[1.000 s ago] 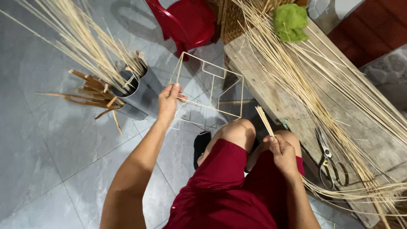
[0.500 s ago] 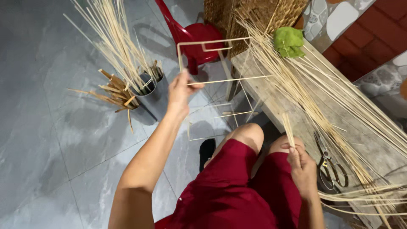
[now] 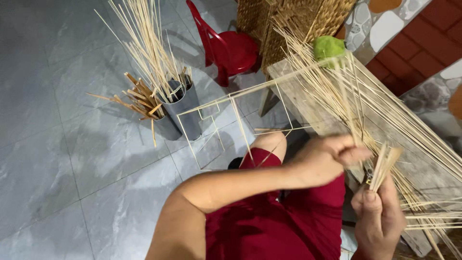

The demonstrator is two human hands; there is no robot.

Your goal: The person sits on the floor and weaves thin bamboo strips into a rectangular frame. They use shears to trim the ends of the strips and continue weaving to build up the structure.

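Reaching across the body, the left hand closes its grip on a thin pale bamboo-stick frame, which hangs tilted above the red-clad knees, beside the weathered wooden desk. Just below the desk's near edge, the right hand pinches a small bundle of flat bamboo strips. Long pale sticks lie across the desk. Left of it, grey cylindrical bins stand on the floor.
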